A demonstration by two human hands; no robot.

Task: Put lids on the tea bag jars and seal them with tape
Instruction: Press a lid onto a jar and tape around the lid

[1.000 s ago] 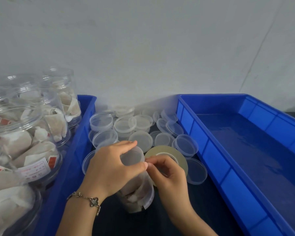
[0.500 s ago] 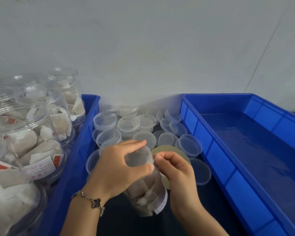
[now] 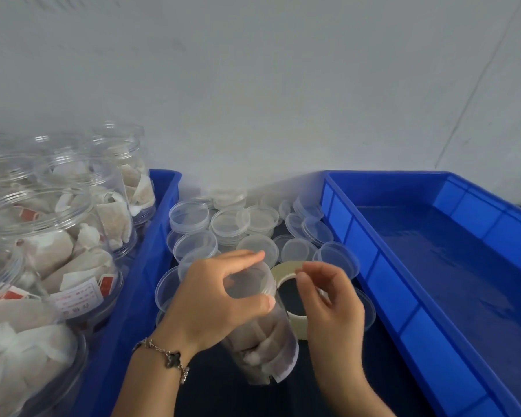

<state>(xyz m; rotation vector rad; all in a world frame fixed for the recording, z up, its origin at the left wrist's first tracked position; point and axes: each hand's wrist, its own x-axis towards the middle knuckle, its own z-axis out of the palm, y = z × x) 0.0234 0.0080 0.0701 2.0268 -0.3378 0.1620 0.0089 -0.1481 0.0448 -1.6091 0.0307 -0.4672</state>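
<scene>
One jar [image 3: 262, 335], one tape roll [image 3: 286, 270], two hands

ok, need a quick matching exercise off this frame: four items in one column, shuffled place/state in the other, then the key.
Items:
1. jar with lid
2. tape roll
3. right blue bin
4. loose clear lids

Places/states:
A. heaped between the two bins, near the wall
B. gripped at the top by the left hand
C. holds no jars
D. on the dark table just behind the right hand

Pairs: 1-B, 2-D, 3-C, 4-A
</scene>
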